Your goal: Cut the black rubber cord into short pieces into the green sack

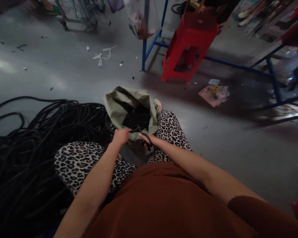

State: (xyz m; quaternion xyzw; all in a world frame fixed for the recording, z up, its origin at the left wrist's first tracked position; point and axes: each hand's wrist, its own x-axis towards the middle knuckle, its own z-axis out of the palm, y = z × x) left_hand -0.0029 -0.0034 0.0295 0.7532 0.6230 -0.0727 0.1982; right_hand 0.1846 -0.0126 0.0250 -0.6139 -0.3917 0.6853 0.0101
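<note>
Between my knees stands a pale green woven sack (111,105), its mouth open and many short black pieces (139,117) inside. Over its near rim, my right hand (147,140) is closed around black-handled scissors (149,141), whose blades point toward my left hand. My left hand (121,136) is closed on a black rubber cord (133,131), with the end reaching out toward the blades. Whether the blades touch the cord I cannot tell. A large heap of long black cord (84,115) lies on the floor at my left, beside the sack.
A red plastic stool (198,33) stands ahead beside a blue metal frame (144,49), with a clear plastic bag hanging there. Printed wrappers (215,95) and white scraps (100,59) lie on the grey floor. A wheeled trolley (76,23) stands at the far left.
</note>
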